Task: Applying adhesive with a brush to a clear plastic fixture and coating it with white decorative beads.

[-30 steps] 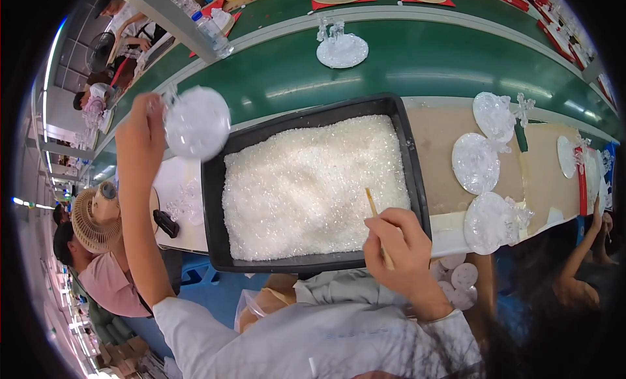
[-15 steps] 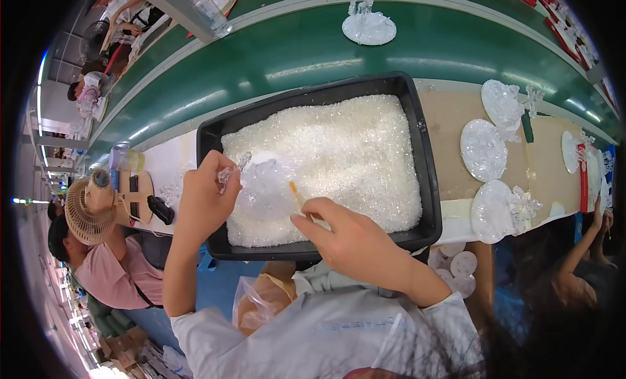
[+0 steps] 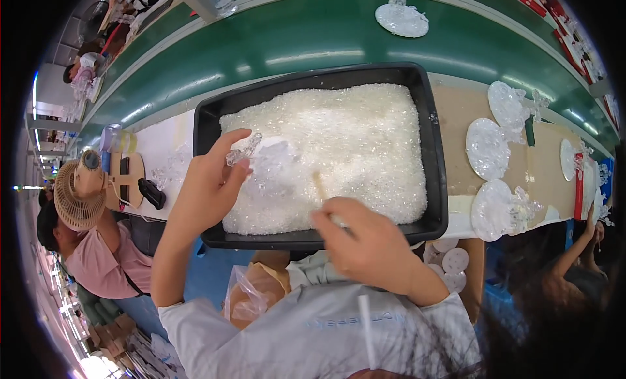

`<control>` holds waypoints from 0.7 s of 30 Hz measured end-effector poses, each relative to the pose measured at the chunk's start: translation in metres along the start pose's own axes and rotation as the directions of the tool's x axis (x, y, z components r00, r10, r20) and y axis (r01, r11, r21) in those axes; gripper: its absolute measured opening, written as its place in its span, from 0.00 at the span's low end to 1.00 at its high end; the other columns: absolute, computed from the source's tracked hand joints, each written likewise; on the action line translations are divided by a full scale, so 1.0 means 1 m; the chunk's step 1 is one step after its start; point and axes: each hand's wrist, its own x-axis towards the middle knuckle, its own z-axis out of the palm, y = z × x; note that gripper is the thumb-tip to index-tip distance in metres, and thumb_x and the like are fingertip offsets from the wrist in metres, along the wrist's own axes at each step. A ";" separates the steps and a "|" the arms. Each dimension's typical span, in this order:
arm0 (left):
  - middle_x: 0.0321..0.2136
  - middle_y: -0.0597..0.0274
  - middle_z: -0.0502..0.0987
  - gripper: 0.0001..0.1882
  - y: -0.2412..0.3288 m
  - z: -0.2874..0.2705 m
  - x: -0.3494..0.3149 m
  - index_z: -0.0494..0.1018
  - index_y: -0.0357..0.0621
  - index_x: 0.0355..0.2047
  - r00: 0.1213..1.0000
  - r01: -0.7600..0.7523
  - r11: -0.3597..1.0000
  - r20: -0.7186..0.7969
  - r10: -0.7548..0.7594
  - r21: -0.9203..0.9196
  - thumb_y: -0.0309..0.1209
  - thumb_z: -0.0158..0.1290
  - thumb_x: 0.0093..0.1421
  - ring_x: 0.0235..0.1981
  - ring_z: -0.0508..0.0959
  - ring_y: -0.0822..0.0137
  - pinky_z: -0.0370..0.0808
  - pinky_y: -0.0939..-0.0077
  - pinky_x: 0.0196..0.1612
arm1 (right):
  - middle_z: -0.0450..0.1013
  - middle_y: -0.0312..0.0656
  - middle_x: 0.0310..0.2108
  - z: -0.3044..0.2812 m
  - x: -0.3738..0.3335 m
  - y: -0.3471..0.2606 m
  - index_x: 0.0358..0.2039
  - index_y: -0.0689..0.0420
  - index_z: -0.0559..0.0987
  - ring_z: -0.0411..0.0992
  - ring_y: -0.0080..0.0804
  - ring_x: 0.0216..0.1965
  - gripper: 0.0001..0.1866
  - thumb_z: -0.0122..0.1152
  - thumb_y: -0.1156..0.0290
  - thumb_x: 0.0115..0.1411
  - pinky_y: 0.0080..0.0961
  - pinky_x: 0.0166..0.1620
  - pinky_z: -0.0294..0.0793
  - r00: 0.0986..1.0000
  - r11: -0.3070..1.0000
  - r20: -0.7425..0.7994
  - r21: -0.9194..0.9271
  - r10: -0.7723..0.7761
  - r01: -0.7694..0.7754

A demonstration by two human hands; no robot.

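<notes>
My left hand [image 3: 212, 187] pinches a clear, sparkly plastic figure [image 3: 244, 149] between thumb and fingers. A white round plate [image 3: 272, 164] beside the figure appears joined to it and is tilted over the tray, partly blending with the granules. My right hand [image 3: 365, 242] is closed around a thin stick with a yellowish brush-like tip [image 3: 318, 183], smeared by motion. That tip hovers right of the plate, apart from it. Beneath both hands lies a bed of glittering white granules [image 3: 365, 151] in a black rectangular tray [image 3: 435, 177].
Right of the tray, several white glittery discs [image 3: 488, 149] with clear figures lie on brown board. Another disc [image 3: 402, 20] sits on the green conveyor [image 3: 306, 37]. At left are a fan [image 3: 81, 183] and a person in pink [image 3: 107, 262]. A box below holds white discs [image 3: 454, 262].
My right hand and the brush-like stick have moved right, away from the plate. The plate in my left hand has tilted. On the conveyor, the disc has shifted right.
</notes>
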 end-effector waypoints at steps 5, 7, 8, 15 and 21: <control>0.54 0.50 0.72 0.31 -0.020 -0.023 -0.006 0.67 0.48 0.57 0.901 -0.406 0.763 0.078 0.427 0.503 0.19 0.54 0.50 0.46 0.78 0.52 0.76 0.60 0.47 | 0.69 0.42 0.31 -0.007 -0.006 0.012 0.38 0.62 0.78 0.73 0.38 0.28 0.18 0.61 0.81 0.43 0.28 0.28 0.75 0.990 0.948 -0.022 -0.287 0.141 -0.141; 0.62 0.55 0.64 0.33 -0.005 -0.037 0.005 0.69 0.55 0.56 0.729 -0.659 0.349 0.452 0.515 0.666 0.18 0.53 0.47 0.52 0.73 0.53 0.73 0.60 0.50 | 0.68 0.41 0.30 -0.001 0.004 0.004 0.37 0.64 0.78 0.71 0.37 0.26 0.17 0.61 0.80 0.41 0.28 0.28 0.74 0.992 0.956 0.026 -0.271 0.124 -0.113; 0.61 0.58 0.66 0.36 -0.007 -0.034 0.008 0.70 0.59 0.54 0.726 -0.639 0.300 0.426 0.540 0.709 0.20 0.56 0.41 0.53 0.72 0.55 0.73 0.64 0.51 | 0.68 0.41 0.30 0.006 0.006 0.004 0.36 0.64 0.78 0.72 0.36 0.26 0.18 0.62 0.80 0.40 0.28 0.28 0.74 0.999 0.978 0.035 -0.208 0.027 -0.019; 0.55 0.56 0.71 0.16 -0.041 -0.027 0.019 0.77 0.43 0.38 0.495 -0.638 -0.192 0.588 0.639 0.746 0.29 0.58 0.47 0.39 0.74 0.62 0.72 0.72 0.40 | 0.68 0.41 0.25 -0.010 -0.001 0.008 0.35 0.62 0.79 0.73 0.36 0.25 0.18 0.62 0.81 0.38 0.30 0.25 0.73 0.991 0.994 -0.135 -0.113 -0.026 0.010; 0.40 0.48 0.78 0.13 -0.023 -0.024 0.026 0.77 0.30 0.27 0.370 -0.718 -0.231 0.642 0.672 0.656 0.29 0.54 0.45 0.29 0.72 0.66 0.70 0.74 0.34 | 0.70 0.41 0.27 -0.003 0.004 0.003 0.35 0.62 0.79 0.72 0.37 0.24 0.17 0.61 0.82 0.39 0.30 0.24 0.72 0.997 0.996 0.057 -0.076 0.052 -0.048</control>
